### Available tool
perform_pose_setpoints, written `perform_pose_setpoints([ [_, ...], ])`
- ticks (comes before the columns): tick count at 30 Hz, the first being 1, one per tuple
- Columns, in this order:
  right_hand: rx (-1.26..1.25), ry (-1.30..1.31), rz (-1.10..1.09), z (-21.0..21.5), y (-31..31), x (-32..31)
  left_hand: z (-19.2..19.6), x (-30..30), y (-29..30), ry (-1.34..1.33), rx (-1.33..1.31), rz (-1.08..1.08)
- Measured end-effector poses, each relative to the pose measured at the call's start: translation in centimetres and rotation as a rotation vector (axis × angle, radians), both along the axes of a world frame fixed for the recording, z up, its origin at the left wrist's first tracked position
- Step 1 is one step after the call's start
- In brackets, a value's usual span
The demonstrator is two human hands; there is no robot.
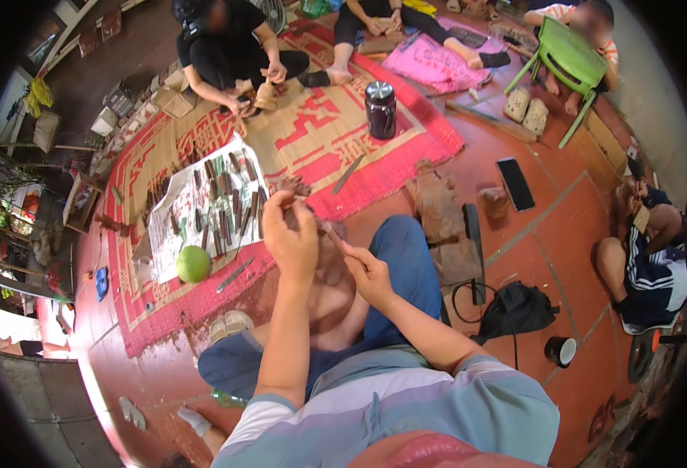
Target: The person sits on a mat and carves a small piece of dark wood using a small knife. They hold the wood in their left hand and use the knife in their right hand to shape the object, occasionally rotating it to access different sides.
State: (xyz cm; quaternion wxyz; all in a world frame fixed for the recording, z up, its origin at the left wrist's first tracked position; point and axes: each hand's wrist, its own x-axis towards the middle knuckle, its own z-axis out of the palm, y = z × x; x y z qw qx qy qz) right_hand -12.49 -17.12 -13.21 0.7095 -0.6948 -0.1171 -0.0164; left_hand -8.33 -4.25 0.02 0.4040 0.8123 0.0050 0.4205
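Observation:
My left hand [290,242] is raised in front of me, its fingers curled around a small brown wooden piece [290,186] that they partly hide. Just to its right, my right hand [370,278] grips a slim tool [334,236], pointed toward the left hand; its tip is too blurred to make out. Beyond the left hand, many dark-handled carving tools [226,187] lie in rows on a white printed sheet [164,222]. A green round fruit [193,264] rests at that sheet's near edge. A loose flat blade [234,276] lies beside it on the mat.
The red and tan mat [304,125] carries a dark flask [380,109] and another blade [348,174]. On the tiles to the right are wood blocks [441,210], a phone [515,185], a black bag [519,310] and a mug [560,351]. Several people sit around, one near a green chair [568,62].

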Motion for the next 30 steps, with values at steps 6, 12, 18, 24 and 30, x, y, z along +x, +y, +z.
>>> perform_pose_setpoints([
  [6, 0.264, 0.104, -0.129, 1.7, -2.8, 2.1, -0.1, 0.2, 1.6, -0.097, 0.1, -0.052],
  [12, 0.064, 0.083, -0.102, 1.3, 1.3, 0.4, -0.6, 0.9, 0.6, -0.015, 0.079, -0.003],
  [18, 0.241, 0.165, -0.1, 0.1, -1.8, 0.2, 0.0, -0.1, 1.0, -0.002, -0.061, -0.034],
  [24, 0.296, 0.109, 0.063, 1.6, 1.6, 0.4, 0.2, 0.2, -0.1, 0.001, -0.017, -0.044],
  [30, 0.013, 0.097, -0.032, -3.3, -4.0, 2.4, 0.1, 0.2, 0.0, -0.025, -0.018, -0.071],
])
